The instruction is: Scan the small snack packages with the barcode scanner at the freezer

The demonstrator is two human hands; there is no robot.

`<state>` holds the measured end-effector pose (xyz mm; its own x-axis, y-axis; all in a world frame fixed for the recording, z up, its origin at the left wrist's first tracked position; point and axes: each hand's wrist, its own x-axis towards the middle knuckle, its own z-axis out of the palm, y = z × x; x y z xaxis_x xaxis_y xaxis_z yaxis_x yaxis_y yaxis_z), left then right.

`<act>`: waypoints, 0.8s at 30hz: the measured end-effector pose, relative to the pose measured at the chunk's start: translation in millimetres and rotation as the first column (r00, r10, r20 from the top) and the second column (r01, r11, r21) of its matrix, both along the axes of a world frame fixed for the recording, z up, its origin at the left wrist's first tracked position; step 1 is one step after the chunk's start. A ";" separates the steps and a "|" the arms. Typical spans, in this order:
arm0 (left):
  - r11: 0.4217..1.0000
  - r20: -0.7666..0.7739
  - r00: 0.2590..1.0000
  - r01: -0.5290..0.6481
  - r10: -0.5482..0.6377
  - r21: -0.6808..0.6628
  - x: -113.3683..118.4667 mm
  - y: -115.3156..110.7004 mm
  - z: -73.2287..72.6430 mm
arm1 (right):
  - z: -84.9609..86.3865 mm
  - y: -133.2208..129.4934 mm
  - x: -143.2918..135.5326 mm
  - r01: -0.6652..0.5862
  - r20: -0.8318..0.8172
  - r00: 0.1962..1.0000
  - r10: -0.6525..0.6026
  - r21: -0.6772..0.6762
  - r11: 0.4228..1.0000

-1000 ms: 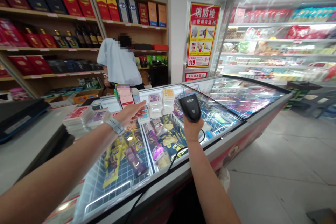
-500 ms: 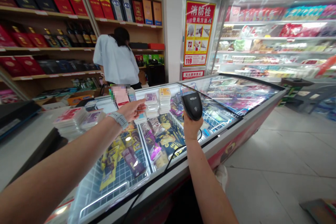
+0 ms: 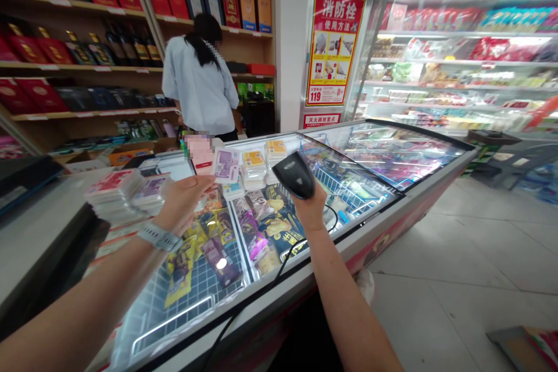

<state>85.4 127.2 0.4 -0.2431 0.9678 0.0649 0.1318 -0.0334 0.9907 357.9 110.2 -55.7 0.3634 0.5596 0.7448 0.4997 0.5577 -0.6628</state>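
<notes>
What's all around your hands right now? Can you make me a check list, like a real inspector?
Surface: freezer's glass top, shiny with glare.
Things in use: purple-labelled pack, raised and tilted; black scanner.
Clutter: yellow-labelled packs stacked on the glass; red-labelled packs stacked at the left.
Hands: left hand grips the pack in its fingers; right hand grips the scanner.
Cables: black cord crosses the freezer's front edge; its far end is out of view.
Surroundings: shelves, a red sign, a person in light blue.
Spills: nothing seen.
</notes>
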 end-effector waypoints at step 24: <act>0.997 0.063 0.997 -0.043 0.039 0.061 -37.7 -35.5 -26.5 | 3.3 -3.2 -21.1 -0.176 0.672 0.670 0.315 -0.269 0.947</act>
<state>47.7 91.7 -26.0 -0.2876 0.9516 0.1082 0.0734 -0.0908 0.9932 336.7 107.0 -52.3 -0.3922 0.6904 0.6078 0.7145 0.6448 -0.2715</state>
